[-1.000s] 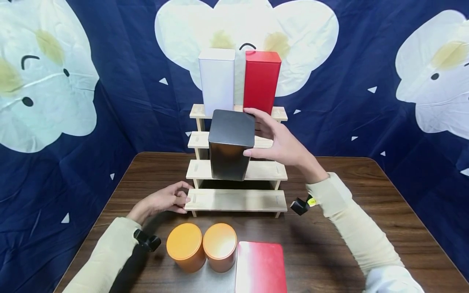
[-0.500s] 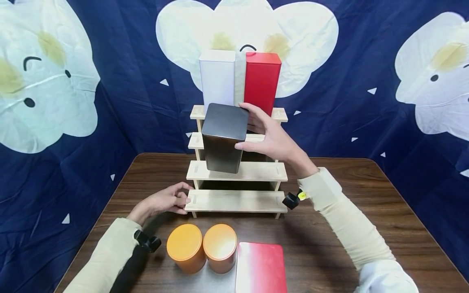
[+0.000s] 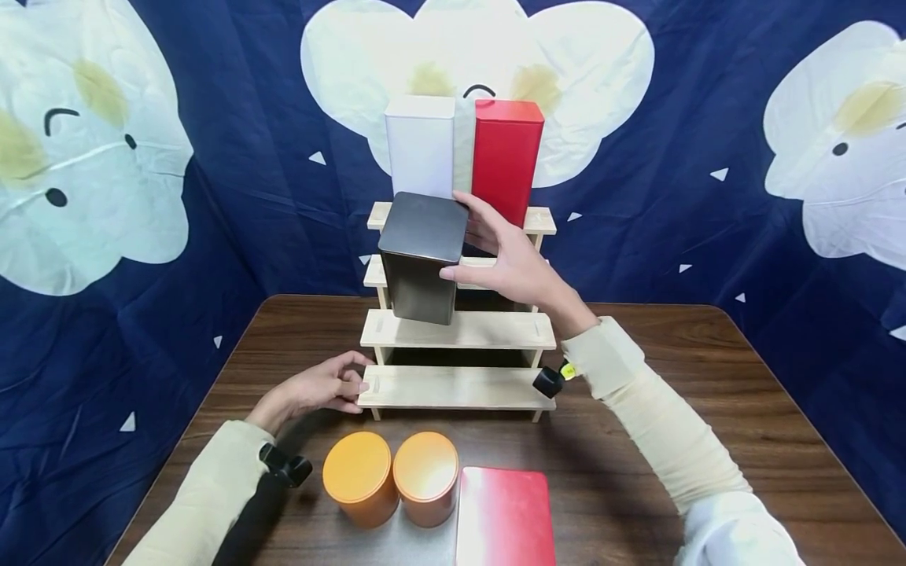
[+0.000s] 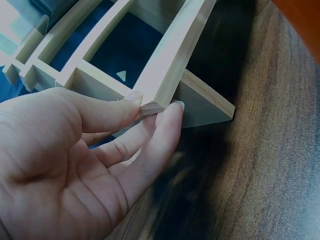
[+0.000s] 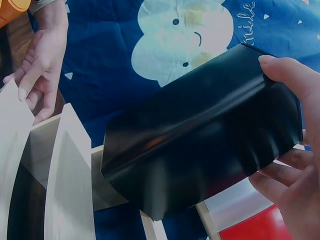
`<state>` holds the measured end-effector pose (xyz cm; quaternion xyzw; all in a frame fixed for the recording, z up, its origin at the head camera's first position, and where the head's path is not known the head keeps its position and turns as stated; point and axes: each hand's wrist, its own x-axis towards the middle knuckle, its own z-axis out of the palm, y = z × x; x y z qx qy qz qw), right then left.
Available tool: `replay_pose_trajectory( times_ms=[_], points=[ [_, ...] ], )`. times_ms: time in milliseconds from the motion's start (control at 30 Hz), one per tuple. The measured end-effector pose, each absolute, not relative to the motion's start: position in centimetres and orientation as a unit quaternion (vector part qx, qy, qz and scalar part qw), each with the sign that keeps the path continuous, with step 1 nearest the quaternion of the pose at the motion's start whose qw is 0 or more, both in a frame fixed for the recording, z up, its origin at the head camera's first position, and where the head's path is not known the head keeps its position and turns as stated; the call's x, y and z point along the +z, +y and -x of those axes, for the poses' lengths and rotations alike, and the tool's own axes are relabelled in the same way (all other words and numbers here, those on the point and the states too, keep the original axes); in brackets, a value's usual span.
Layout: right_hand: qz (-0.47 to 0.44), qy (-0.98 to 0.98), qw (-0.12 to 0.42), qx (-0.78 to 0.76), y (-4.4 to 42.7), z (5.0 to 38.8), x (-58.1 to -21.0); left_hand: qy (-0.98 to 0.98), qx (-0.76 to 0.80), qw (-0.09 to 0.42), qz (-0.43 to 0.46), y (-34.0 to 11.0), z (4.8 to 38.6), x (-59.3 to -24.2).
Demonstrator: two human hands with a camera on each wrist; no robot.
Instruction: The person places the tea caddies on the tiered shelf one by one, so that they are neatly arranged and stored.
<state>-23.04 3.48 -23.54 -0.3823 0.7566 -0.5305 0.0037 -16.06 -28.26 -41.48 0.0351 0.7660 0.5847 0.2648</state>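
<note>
My right hand grips a black box near its top, thumb on the front side and fingers behind; the box is slightly tilted before the upper steps of a wooden stand. In the right wrist view the black box lies between the thumb and fingers of my right hand. My left hand pinches the left end of the stand's lowest step; the left wrist view shows the thumb and fingertips of this hand on the step's corner.
On the top step stand a white box and a red box. Two orange round tins and a red flat-topped box are on the wooden table in front. A blue cloth with cloud shapes hangs behind.
My right hand and the black box have moved left and slightly up, from the middle of the stand toward its left side. The left hand has stayed on the lowest step.
</note>
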Motion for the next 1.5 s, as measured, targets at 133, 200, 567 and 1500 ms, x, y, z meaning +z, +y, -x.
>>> replay_pose_trajectory(
  times_ms=[133,200,567,1500],
  points=[
    [0.377,0.761,0.010,-0.529,3.2,22.3,-22.5,0.765,0.586,0.264,-0.038,-28.3,16.1,-41.5],
    [0.378,0.761,0.012,-0.528,3.1,22.1,-22.2,0.766,0.584,0.264,-0.039,-28.4,16.1,-41.6],
    [0.364,0.770,0.000,-0.524,2.6,22.2,-21.8,0.763,0.587,0.267,-0.039,-28.4,16.1,-41.8],
    [0.307,0.819,-0.142,-0.464,1.2,24.8,-23.4,0.761,0.589,0.269,-0.035,-28.6,16.2,-41.9]
  ],
)
